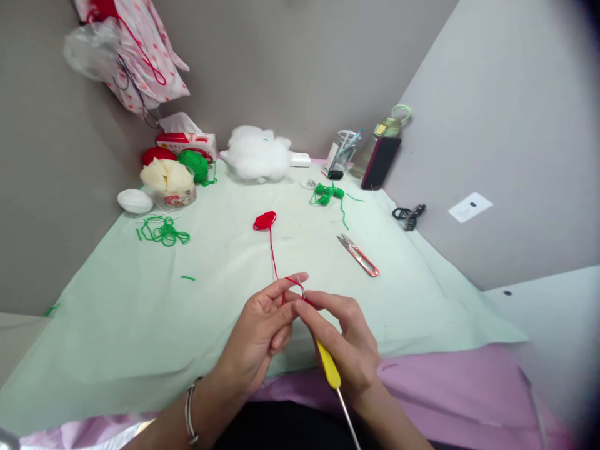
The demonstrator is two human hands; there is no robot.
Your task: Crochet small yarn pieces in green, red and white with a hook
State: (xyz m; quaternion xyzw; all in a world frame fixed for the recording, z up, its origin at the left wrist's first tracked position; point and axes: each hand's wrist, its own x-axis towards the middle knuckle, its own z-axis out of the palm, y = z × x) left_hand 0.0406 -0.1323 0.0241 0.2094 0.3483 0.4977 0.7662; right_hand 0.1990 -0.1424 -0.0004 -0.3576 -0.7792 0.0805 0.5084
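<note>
In my right hand is a crochet hook with a yellow grip; its metal shaft sticks out toward me at the bottom. The hook's tip meets red yarn near my left forefinger. My left hand is closed in a pinch on the yarn, with a strand running over the raised forefinger. Any small stitched piece between the fingertips is mostly hidden. From my left hand the strand leads away to a small red yarn bundle on the cloth.
Orange-handled thread snips lie to the right. Behind them are small green crocheted pieces, a phone and a cup of tools. White stuffing sits at the back; green yarn and a tub are left.
</note>
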